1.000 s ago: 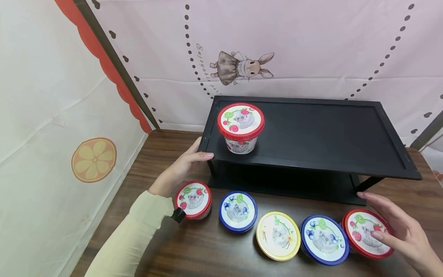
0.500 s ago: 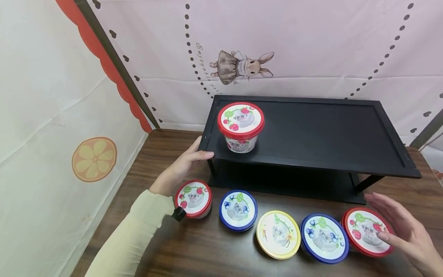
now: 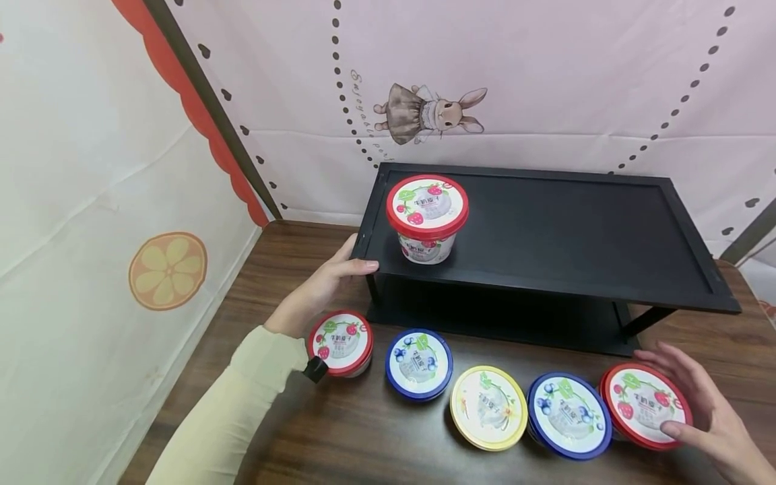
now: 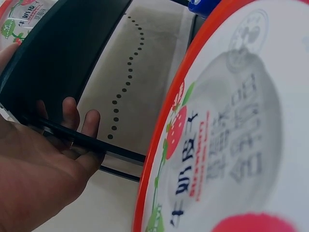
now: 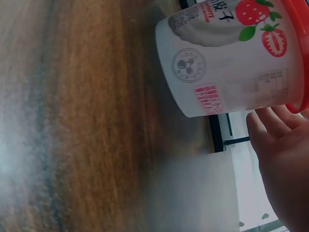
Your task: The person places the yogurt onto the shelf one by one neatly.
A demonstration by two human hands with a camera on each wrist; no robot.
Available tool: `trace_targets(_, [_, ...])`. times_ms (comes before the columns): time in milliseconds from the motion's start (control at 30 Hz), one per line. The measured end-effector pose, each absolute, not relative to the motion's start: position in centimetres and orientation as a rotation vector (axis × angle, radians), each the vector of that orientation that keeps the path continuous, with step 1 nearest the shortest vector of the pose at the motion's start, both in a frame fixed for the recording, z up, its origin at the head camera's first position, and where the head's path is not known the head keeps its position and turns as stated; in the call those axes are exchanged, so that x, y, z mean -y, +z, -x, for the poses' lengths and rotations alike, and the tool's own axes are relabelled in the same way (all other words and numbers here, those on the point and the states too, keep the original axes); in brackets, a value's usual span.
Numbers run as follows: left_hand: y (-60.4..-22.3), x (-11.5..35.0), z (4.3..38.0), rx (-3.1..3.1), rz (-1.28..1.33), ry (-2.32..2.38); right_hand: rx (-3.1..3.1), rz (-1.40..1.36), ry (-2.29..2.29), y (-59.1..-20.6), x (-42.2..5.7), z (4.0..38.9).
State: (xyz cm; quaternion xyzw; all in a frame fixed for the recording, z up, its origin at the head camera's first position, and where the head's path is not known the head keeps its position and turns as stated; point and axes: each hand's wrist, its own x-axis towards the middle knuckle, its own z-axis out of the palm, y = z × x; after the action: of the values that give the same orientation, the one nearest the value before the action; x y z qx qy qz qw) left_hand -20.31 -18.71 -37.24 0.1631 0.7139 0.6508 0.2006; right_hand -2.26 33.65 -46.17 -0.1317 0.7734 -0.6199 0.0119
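My left hand (image 3: pixel 318 289) grips the left end of a black shelf (image 3: pixel 558 232), thumb on top and fingers under the edge. Nearest my right hand (image 3: pixel 712 407) is the rightmost red-lidded strawberry dessert tub (image 3: pixel 647 404). Its fingers reach round the tub's far right side, slightly bent, and the thumb overlaps the lid's rim. In the right wrist view, that tub's white side (image 5: pixel 231 77) shows beside the fingers (image 5: pixel 263 126); the thumb is hidden there. Another strawberry tub (image 3: pixel 427 219) stands upright on the shelf's left end.
Along the table's front stand a red-lidded tub (image 3: pixel 341 342) by the left wrist, two blue-lidded blueberry tubs (image 3: pixel 419 364) and a yellow-lidded tub (image 3: pixel 488 407). The shelf's lower board (image 3: pixel 497 323) sits behind them. A printed cloth (image 3: pixel 545 81) hangs at the back.
My right hand has shifted slightly, its thumb dropping toward the near rim of the rightmost red lid. My left hand stays on the shelf. The head view has tilted a little.
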Motion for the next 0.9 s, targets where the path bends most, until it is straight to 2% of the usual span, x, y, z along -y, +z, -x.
trace_targets(733, [-37.2, 18.6, 20.4, -1.994, -0.452, 1.834, -2.64, 0.306, -1.539, -48.8, -35.6, 1.8])
trace_targets(900, [-37.2, 18.7, 20.3, -1.993, -0.443, 1.829, -2.608, 0.159, -1.36, -48.8, -35.9, 1.7])
